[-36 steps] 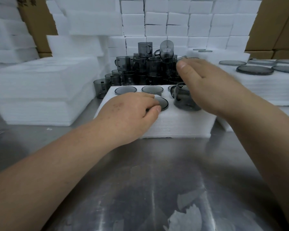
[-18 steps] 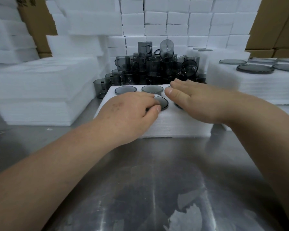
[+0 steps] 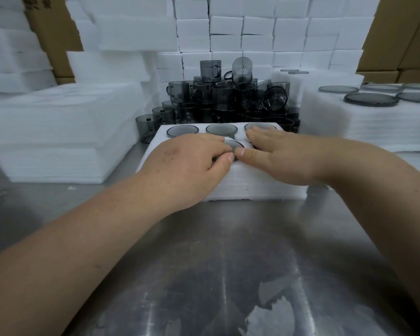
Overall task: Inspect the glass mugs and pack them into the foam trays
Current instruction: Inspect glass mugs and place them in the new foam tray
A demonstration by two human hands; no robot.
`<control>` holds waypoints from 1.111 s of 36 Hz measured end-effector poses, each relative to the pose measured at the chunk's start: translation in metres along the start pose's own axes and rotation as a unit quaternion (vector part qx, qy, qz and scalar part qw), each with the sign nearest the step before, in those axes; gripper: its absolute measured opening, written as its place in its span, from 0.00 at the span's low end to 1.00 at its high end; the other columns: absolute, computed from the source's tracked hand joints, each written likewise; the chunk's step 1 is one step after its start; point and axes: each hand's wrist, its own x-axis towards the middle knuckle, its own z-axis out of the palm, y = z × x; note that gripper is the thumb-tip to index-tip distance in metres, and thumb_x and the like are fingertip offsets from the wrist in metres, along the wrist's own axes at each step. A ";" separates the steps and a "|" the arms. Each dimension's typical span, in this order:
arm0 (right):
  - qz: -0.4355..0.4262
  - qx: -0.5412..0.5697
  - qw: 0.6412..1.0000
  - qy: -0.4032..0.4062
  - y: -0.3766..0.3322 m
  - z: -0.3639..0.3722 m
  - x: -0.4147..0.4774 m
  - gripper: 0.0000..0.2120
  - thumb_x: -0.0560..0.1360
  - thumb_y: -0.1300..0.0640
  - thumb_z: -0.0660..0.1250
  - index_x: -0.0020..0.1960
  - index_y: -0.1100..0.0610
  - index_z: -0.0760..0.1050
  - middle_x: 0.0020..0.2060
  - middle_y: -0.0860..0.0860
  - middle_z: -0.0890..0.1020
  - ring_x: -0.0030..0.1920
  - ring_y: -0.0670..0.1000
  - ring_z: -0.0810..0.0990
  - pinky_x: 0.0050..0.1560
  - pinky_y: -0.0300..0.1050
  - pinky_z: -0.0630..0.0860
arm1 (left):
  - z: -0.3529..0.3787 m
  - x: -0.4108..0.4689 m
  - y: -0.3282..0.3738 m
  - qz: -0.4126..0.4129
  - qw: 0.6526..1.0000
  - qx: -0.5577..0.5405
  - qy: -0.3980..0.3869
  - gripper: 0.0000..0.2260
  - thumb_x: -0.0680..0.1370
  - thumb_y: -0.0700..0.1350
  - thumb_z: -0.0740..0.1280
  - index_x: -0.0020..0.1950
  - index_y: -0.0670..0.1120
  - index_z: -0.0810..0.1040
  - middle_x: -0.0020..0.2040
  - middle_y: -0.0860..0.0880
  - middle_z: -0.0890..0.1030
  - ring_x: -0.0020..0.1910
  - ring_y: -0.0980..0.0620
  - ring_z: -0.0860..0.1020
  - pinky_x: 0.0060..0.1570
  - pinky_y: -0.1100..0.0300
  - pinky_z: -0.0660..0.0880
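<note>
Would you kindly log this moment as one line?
stage: packing | left hand: flat on foam tray | right hand: pressing seated mugs | mug pile: behind

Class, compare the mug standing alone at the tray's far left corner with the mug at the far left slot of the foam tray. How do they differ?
The lone mug stands on the table; the packed mug sits sunk in the foam tray. The lone mug shows its wall; the packed mug shows only a round end. Both are smoky grey glass.

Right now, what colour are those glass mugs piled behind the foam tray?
Smoky dark grey, see-through glass mugs; the head view shows them behind the white foam tray.
</note>
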 end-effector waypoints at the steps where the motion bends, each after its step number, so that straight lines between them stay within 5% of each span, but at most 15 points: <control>1: 0.002 0.000 1.000 -0.004 0.000 0.000 0.000 0.47 0.63 0.31 0.39 0.77 0.52 0.43 0.76 0.46 0.45 0.75 0.47 0.40 0.74 0.50 0.43 | 0.000 0.000 0.000 0.002 1.000 0.000 -0.001 0.19 0.75 0.54 0.51 0.53 0.51 0.79 0.53 0.54 0.79 0.54 0.59 0.71 0.50 0.55 0.69; 12: 0.004 -0.008 1.000 -0.001 0.002 0.003 0.003 0.49 0.60 0.28 0.38 0.76 0.50 0.40 0.76 0.45 0.43 0.75 0.48 0.40 0.74 0.53 0.43 | -0.003 -0.001 0.003 0.003 1.000 -0.006 -0.010 0.16 0.77 0.50 0.53 0.52 0.50 0.79 0.52 0.53 0.80 0.55 0.54 0.74 0.52 0.50 0.72; 16: 0.008 -0.017 1.000 0.007 0.002 0.003 0.001 0.48 0.61 0.29 0.36 0.76 0.50 0.42 0.76 0.44 0.44 0.75 0.47 0.41 0.74 0.54 0.45 | -0.004 0.000 0.004 -0.008 1.000 -0.014 -0.014 0.18 0.73 0.52 0.50 0.53 0.56 0.77 0.48 0.56 0.79 0.49 0.55 0.75 0.45 0.55 0.71; 21: 0.015 0.000 0.992 0.127 -0.004 0.002 0.000 0.41 0.66 0.31 0.36 0.67 0.53 0.64 0.71 0.49 0.65 0.73 0.50 0.57 0.69 0.56 0.55 | -0.001 0.001 0.001 -0.041 0.999 -0.006 -0.003 0.19 0.74 0.52 0.51 0.61 0.58 0.73 0.34 0.59 0.70 0.34 0.59 0.69 0.30 0.68 0.59; 23: 0.012 0.013 0.982 0.186 -0.004 -0.001 0.001 0.34 0.71 0.33 0.39 0.62 0.54 0.66 0.70 0.51 0.66 0.73 0.51 0.57 0.69 0.56 0.56 | -0.001 0.001 0.001 -0.047 0.999 -0.005 0.002 0.18 0.76 0.50 0.54 0.66 0.57 0.70 0.38 0.60 0.72 0.38 0.58 0.67 0.33 0.64 0.61; 25: 0.004 0.014 0.979 0.203 -0.004 -0.001 0.001 0.30 0.76 0.37 0.43 0.70 0.54 0.62 0.74 0.49 0.60 0.75 0.50 0.52 0.72 0.55 0.52 | -0.002 0.001 0.001 -0.048 0.999 -0.011 0.004 0.17 0.77 0.49 0.55 0.66 0.56 0.69 0.43 0.59 0.73 0.43 0.57 0.68 0.38 0.61 0.63; 28: -0.013 -0.010 0.985 0.173 -0.007 0.005 0.003 0.27 0.79 0.41 0.45 0.76 0.50 0.51 0.76 0.46 0.53 0.75 0.49 0.48 0.72 0.53 0.46 | -0.002 0.000 0.001 -0.051 0.999 -0.016 0.005 0.16 0.77 0.47 0.56 0.64 0.56 0.68 0.36 0.62 0.69 0.42 0.54 0.68 0.34 0.62 0.62; 32: -0.026 -0.032 0.993 0.111 -0.010 0.012 0.008 0.22 0.80 0.45 0.44 0.67 0.53 0.64 0.65 0.48 0.68 0.69 0.51 0.63 0.66 0.51 0.59 | -0.004 0.001 0.001 -0.055 0.998 -0.040 0.006 0.15 0.76 0.46 0.56 0.62 0.54 0.67 0.50 0.61 0.76 0.49 0.55 0.71 0.42 0.61 0.63; 35: -0.031 -0.034 0.994 0.096 -0.010 0.011 0.008 0.23 0.80 0.44 0.43 0.69 0.52 0.63 0.66 0.48 0.68 0.70 0.51 0.62 0.67 0.51 0.59 | -0.003 0.001 0.001 -0.056 0.998 -0.038 0.010 0.15 0.75 0.46 0.56 0.61 0.55 0.68 0.39 0.61 0.71 0.45 0.54 0.70 0.40 0.60 0.63; 40: -0.032 -0.042 0.994 0.096 -0.009 0.012 0.009 0.25 0.79 0.44 0.43 0.73 0.51 0.58 0.70 0.48 0.65 0.72 0.50 0.58 0.69 0.51 0.57 | -0.001 0.003 0.000 -0.063 0.997 -0.045 0.018 0.15 0.74 0.46 0.56 0.60 0.56 0.69 0.37 0.60 0.70 0.39 0.57 0.70 0.34 0.63 0.63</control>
